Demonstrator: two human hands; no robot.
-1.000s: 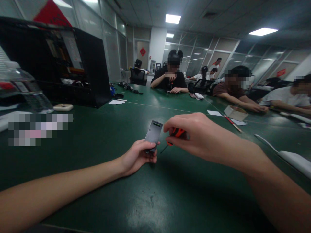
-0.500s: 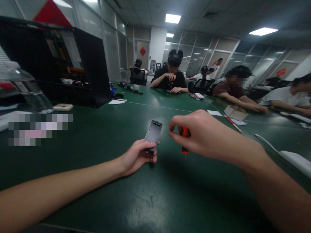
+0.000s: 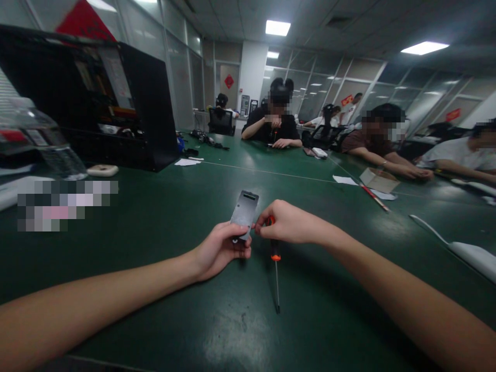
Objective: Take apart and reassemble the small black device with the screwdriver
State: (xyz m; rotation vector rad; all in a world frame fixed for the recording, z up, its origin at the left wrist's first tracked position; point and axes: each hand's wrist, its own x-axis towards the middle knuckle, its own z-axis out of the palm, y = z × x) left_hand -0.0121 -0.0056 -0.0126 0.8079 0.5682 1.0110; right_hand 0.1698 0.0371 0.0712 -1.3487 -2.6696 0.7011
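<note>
Evidently the small grey metal plate (image 3: 245,209) was a light, stiff piece with smooth faces, likely slippery on the flats and best pinched by its lower edges. That is where the left hand (image 3: 219,250) had it, thumb and curled fingers closed on the bottom end. The plate stood tilted up and away above the green bench (image 3: 155,243). The left forearm lay low across the bench, wrist straight. The right hand (image 3: 284,223) was closed in a loose pinch on the top of the orange-and-black handle of a slim screwdriver (image 3: 275,256), its fingertips just beside the plate's lower right corner. The thin shaft pointed back toward the wearer, its tip at or near the bench surface. The tool looked light and rigid, its ribbed handle the surest grip.
</note>
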